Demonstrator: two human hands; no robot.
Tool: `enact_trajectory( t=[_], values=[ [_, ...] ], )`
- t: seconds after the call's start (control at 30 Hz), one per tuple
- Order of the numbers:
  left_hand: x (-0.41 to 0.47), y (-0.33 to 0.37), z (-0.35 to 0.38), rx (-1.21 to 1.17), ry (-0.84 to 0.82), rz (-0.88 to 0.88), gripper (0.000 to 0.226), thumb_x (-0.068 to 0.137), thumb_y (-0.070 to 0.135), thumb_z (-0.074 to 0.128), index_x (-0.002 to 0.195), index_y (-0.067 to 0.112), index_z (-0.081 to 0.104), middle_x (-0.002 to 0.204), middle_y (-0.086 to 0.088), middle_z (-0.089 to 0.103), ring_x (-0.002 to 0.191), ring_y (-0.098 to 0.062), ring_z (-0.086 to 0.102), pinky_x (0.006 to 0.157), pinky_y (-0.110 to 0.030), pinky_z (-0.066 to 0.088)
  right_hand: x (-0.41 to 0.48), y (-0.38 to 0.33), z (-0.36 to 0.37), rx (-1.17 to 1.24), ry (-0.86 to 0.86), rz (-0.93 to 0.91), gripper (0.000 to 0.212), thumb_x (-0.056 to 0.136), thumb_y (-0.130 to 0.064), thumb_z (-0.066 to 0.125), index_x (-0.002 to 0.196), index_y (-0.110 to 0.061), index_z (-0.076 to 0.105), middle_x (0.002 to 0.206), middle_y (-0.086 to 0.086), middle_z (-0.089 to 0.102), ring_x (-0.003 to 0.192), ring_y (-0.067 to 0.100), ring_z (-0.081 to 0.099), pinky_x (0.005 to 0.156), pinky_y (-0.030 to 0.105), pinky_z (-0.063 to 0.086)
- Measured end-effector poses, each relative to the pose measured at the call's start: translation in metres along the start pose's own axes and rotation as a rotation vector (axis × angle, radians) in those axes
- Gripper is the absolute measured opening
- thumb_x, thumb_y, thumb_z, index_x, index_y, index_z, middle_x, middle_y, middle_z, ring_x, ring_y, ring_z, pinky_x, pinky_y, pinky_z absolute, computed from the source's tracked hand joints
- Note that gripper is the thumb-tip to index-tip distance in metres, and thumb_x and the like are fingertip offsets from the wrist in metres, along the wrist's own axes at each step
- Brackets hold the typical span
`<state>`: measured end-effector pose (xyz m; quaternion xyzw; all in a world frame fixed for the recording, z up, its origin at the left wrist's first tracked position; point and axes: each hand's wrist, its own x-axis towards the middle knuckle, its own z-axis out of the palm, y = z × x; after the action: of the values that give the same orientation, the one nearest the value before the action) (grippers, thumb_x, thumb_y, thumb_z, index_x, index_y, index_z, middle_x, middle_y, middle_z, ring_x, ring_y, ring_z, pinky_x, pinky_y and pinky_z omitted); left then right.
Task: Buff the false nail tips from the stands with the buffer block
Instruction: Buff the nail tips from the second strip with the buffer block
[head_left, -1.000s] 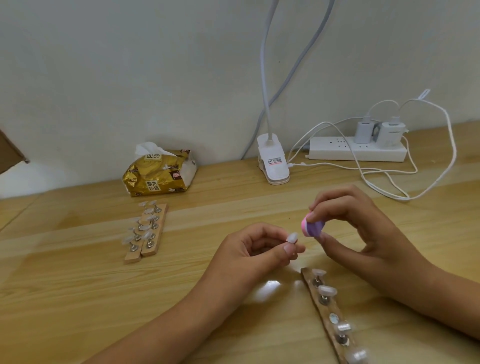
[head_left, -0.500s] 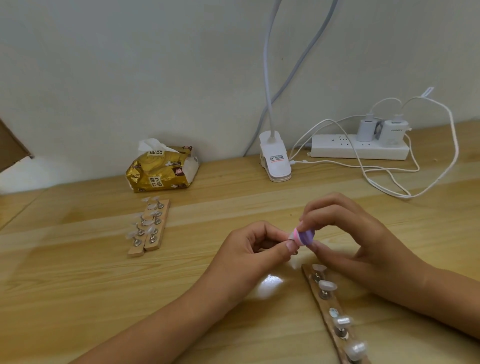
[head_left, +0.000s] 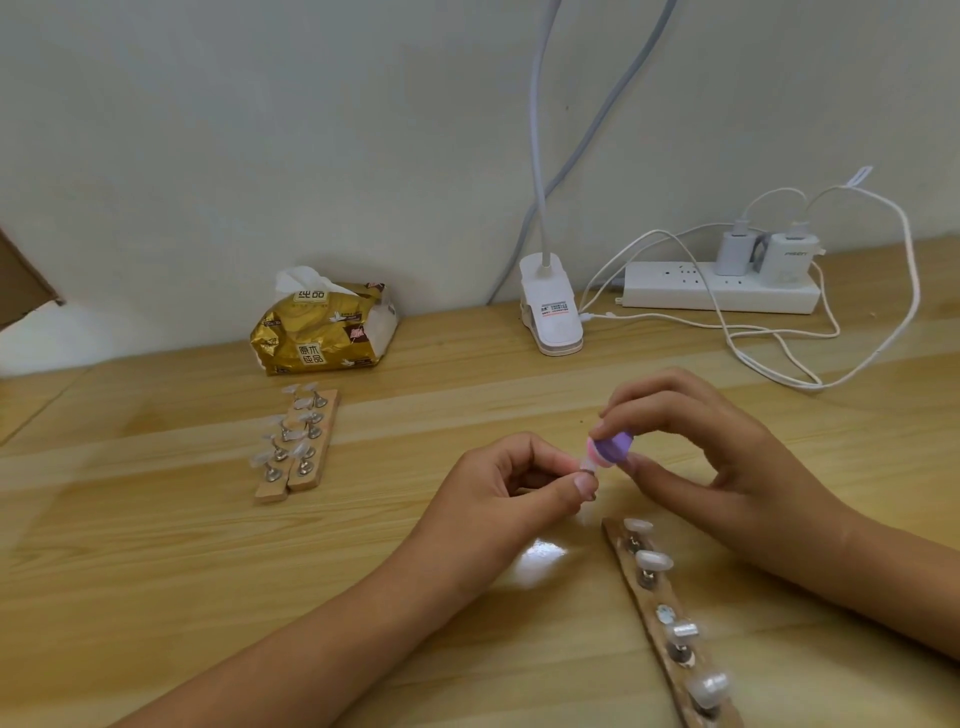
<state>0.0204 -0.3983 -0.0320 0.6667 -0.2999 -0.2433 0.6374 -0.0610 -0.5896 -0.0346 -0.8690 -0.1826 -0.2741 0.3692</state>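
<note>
My right hand (head_left: 696, 457) pinches a small purple and pink buffer block (head_left: 612, 447) between fingers and thumb. The block lies against a pale false nail tip (head_left: 588, 465), which my left hand (head_left: 511, 491) pinches by its little stand. A wooden stand strip (head_left: 670, 623) with several nail tips on metal pegs lies below my right hand, one peg bare. Two more wooden stand strips (head_left: 296, 441) with several tips lie side by side at the left.
A gold tissue pack (head_left: 322, 327) sits by the wall. A white clip lamp base (head_left: 550, 312) stands at the back centre. A white power strip (head_left: 717, 286) with two chargers and looping white cables (head_left: 779, 358) occupies the back right. The wooden table (head_left: 156, 571) spans the view.
My right hand brought the buffer block down and left onto the nail tip held by my left hand. The two hands are now closer together.
</note>
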Motion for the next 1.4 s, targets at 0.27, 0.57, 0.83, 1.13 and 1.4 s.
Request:
enact_trajectory(
  t=[0.27, 0.57, 0.83, 1.13, 1.4],
  values=[
    [-0.0006, 0.0005, 0.0012, 0.013, -0.004, 0.004, 0.005, 0.081, 0.012, 0.072, 0.080, 0.015, 0.068, 0.074, 0.004, 0.072, 0.070, -0.003, 0.065, 0.067, -0.016, 0.051, -0.0012, -0.0003, 0.0013, -0.026, -0.025, -0.040, 0.021, 0.091, -0.018, 0.057, 0.109, -0.019, 0.068, 0.114, -0.002, 0.058, 0.113, 0.017, 0.059, 0.095, 0.024, 0.045],
    [-0.0012, 0.0015, 0.0018, 0.009, 0.006, -0.010, 0.005, 0.080, 0.016, 0.073, 0.080, 0.015, 0.068, 0.075, 0.004, 0.072, 0.070, -0.003, 0.064, 0.068, -0.015, 0.051, -0.0009, -0.0009, 0.0018, -0.054, -0.005, -0.036, 0.018, 0.091, -0.013, 0.061, 0.107, -0.017, 0.068, 0.113, -0.001, 0.057, 0.111, 0.016, 0.059, 0.095, 0.026, 0.046],
    [-0.0009, 0.0017, 0.0008, 0.013, 0.019, -0.024, 0.003, 0.083, 0.011, 0.071, 0.083, 0.012, 0.068, 0.076, 0.003, 0.072, 0.071, -0.005, 0.064, 0.069, -0.016, 0.052, -0.0007, -0.0006, 0.0021, -0.024, -0.010, -0.011, 0.017, 0.090, -0.011, 0.062, 0.105, -0.016, 0.067, 0.111, 0.000, 0.058, 0.110, 0.016, 0.059, 0.094, 0.028, 0.047],
    [0.0004, 0.0009, 0.0008, -0.104, 0.006, -0.020, 0.019, 0.077, 0.026, 0.068, 0.089, 0.012, 0.063, 0.090, -0.005, 0.075, 0.082, -0.011, 0.069, 0.077, -0.022, 0.056, -0.0006, 0.0047, -0.0009, 0.212, 0.164, -0.014, 0.017, 0.096, -0.010, 0.060, 0.112, -0.017, 0.061, 0.119, 0.006, 0.059, 0.117, 0.028, 0.059, 0.100, 0.035, 0.049],
    [-0.0011, 0.0024, 0.0000, -0.078, -0.027, -0.001, 0.007, 0.090, 0.006, 0.061, 0.093, 0.010, 0.065, 0.079, -0.001, 0.073, 0.078, -0.008, 0.068, 0.072, -0.017, 0.054, 0.0017, 0.0035, 0.0015, 0.312, 0.144, 0.126, 0.024, 0.091, -0.006, 0.056, 0.113, -0.012, 0.061, 0.117, 0.001, 0.063, 0.119, 0.020, 0.060, 0.101, 0.024, 0.047]
  ],
)
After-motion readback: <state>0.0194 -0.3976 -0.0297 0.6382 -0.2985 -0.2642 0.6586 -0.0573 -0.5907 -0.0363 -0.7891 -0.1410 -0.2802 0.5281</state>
